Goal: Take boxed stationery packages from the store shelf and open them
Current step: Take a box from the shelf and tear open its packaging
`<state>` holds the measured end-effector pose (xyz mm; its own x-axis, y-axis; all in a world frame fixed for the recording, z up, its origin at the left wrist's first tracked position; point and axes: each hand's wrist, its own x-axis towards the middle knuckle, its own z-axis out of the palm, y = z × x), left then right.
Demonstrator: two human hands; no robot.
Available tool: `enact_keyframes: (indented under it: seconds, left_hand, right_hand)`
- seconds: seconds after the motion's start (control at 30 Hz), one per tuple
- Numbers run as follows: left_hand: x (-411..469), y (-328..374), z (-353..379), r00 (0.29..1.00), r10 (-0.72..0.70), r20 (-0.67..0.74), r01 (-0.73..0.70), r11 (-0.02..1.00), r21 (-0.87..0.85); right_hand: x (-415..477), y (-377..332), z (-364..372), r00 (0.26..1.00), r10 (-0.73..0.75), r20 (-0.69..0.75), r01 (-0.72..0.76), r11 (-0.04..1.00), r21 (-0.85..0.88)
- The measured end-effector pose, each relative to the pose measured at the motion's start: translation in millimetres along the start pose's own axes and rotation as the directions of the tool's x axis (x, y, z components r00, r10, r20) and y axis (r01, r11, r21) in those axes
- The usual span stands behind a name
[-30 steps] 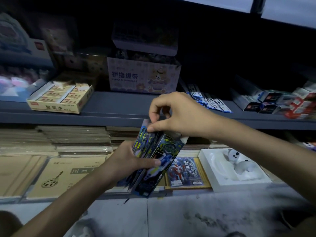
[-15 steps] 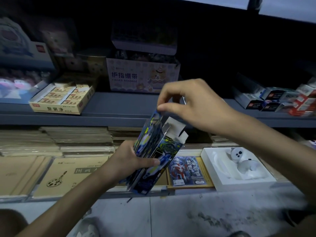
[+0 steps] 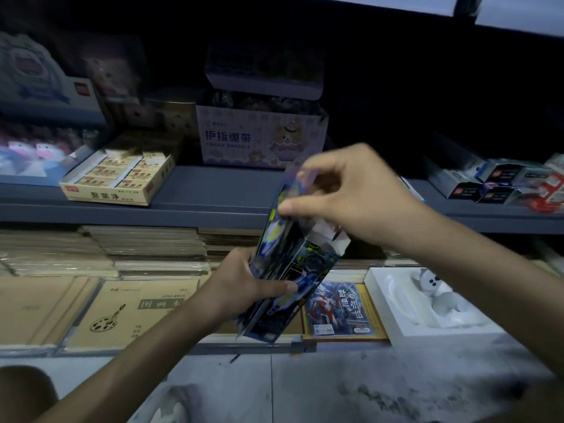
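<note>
Head view showed our left hand [image 3: 244, 286] gripping the blue box [image 3: 308, 267]; our right hand [image 3: 354, 196] pinched its inner pack [image 3: 274, 236]; we judged a straight, slow pull best.

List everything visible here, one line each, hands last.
dark blue printed cardboard packages: apparently two, dark blue, held before the lower shelf, one white flap open
lilac cardboard finger-bandage carton: one, lilac, upper shelf centre
yellow cardboard eraser tray: one, yellow, upper shelf left
small grey cardboard boxes: several, grey, upper shelf right
brown kraft paper books: stacks, brown, lower shelf left
red-and-blue hero card pack: one, red-and-blue, lower shelf, right of held packages
white moulded tray: one, white, lower shelf right, holding a white figure
left hand: one, grips the packages' lower part
right hand: one, pinches one package's top
</note>
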<state>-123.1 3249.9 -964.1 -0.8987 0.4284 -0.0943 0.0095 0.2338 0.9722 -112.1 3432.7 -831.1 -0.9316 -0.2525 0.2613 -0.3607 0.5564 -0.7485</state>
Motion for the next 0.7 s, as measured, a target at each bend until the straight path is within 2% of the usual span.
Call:
enact_keyframes:
  seconds: [0.1,0.17,0.27,0.5,0.7]
  left_hand:
    - [-1,-7,-2,0.996,0.049,-0.079,-0.046,0.998,0.046]
    - [0,-12,-3,0.989,0.073,-0.127,-0.064,0.995,0.074]
    - [2,-20,-2,0.970,0.114,-0.213,-0.081,0.984,0.156]
    - [-1,-33,1,0.936,0.131,-0.326,-0.090,0.986,0.137]
    - [-1,-34,12,0.939,0.190,-0.286,-0.115,0.959,0.258]
  right_hand:
    - [-9,-8,-27,0.972,-0.061,-0.228,0.093,0.987,0.133]
    - [-21,-4,-40,0.944,-0.065,-0.322,0.130,0.974,0.185]
    - [-41,12,-41,0.905,0.040,-0.423,0.085,0.959,0.271]
    - [-64,50,-40,0.822,0.294,-0.488,-0.026,0.875,0.484]
    - [-71,78,-27,0.793,0.398,-0.460,-0.076,0.815,0.574]
